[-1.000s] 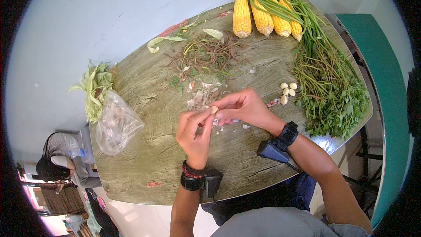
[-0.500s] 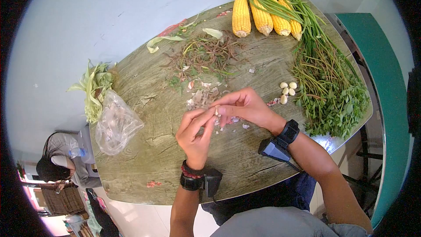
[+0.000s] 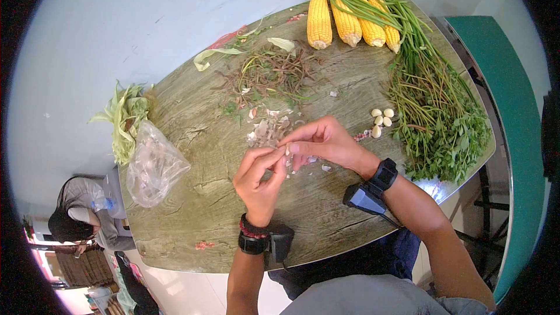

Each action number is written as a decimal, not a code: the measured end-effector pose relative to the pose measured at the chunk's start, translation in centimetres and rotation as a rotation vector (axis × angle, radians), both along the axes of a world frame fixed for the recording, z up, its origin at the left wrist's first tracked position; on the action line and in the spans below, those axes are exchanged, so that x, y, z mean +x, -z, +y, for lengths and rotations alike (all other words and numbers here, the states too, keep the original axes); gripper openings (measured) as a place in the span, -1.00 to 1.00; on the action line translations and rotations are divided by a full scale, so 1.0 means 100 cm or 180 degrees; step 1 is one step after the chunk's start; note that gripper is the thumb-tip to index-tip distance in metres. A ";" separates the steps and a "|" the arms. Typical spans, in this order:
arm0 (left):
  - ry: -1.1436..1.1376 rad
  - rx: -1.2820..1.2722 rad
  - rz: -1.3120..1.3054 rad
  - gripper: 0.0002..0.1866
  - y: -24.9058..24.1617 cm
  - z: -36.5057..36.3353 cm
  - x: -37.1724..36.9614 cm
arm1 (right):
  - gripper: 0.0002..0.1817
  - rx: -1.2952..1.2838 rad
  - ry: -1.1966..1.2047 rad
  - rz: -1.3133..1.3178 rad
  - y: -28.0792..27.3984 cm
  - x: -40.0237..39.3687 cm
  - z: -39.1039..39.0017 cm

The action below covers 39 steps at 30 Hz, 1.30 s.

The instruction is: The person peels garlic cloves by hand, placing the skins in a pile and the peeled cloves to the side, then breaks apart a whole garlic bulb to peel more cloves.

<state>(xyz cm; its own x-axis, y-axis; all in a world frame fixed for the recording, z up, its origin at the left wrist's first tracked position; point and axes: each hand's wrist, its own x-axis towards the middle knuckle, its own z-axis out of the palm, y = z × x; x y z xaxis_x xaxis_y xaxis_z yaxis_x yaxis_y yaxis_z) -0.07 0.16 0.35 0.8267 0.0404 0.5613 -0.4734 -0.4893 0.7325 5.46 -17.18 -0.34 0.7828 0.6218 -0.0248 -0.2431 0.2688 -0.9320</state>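
Observation:
My left hand and my right hand meet fingertip to fingertip over the middle of the table. Pinched between them is a small pale garlic clove, mostly covered by the fingers. Under and beyond the hands lie papery garlic skins. Several peeled garlic cloves sit in a small cluster to the right of my right hand.
Corn cobs and long green beans lie at the far right, above leafy greens. Stem scraps are heaped centrally. A clear plastic bag and corn husks lie left. Another person sits beyond the table's left edge.
Both hands stay together at the same spot, with only slight finger movement around the clove. The rest of the table looks unchanged apart from a tiny shift of the view.

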 end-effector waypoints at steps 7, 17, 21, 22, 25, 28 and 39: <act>0.0049 -0.0005 0.0043 -0.76 -0.003 0.002 0.000 | -0.72 0.0022 -0.0095 -0.0007 0.003 0.001 -0.001; 0.0037 -0.0038 0.0011 -0.74 -0.001 0.001 0.000 | -0.71 0.0058 -0.0059 0.0164 -0.001 0.000 -0.002; 0.0037 0.0008 0.0007 -0.79 0.000 0.002 0.000 | -0.71 -0.0019 -0.0078 0.0043 0.002 0.001 -0.001; 0.0021 0.0003 0.0036 -0.77 0.000 0.003 -0.001 | -0.71 -0.0075 -0.0100 -0.0043 0.003 0.001 -0.001; 0.0018 -0.0107 0.0158 -0.76 -0.002 0.002 -0.002 | -0.71 -0.0101 -0.0122 -0.0101 0.004 0.002 -0.001; 0.0060 -0.0054 0.0110 -0.76 -0.003 0.002 -0.001 | -0.71 0.0000 -0.0095 0.0023 0.005 0.001 -0.001; 0.0129 -0.0053 0.0171 -0.81 -0.003 0.004 -0.002 | -0.71 0.0012 -0.0121 0.0054 0.002 0.002 -0.001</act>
<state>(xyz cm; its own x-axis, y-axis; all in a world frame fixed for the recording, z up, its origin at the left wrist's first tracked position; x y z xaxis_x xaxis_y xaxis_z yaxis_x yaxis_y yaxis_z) -0.23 0.53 0.64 0.8567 0.0154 0.5156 -0.4523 -0.4580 0.7653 5.62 -17.30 -0.53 0.7582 0.6511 -0.0356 -0.2690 0.2626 -0.9267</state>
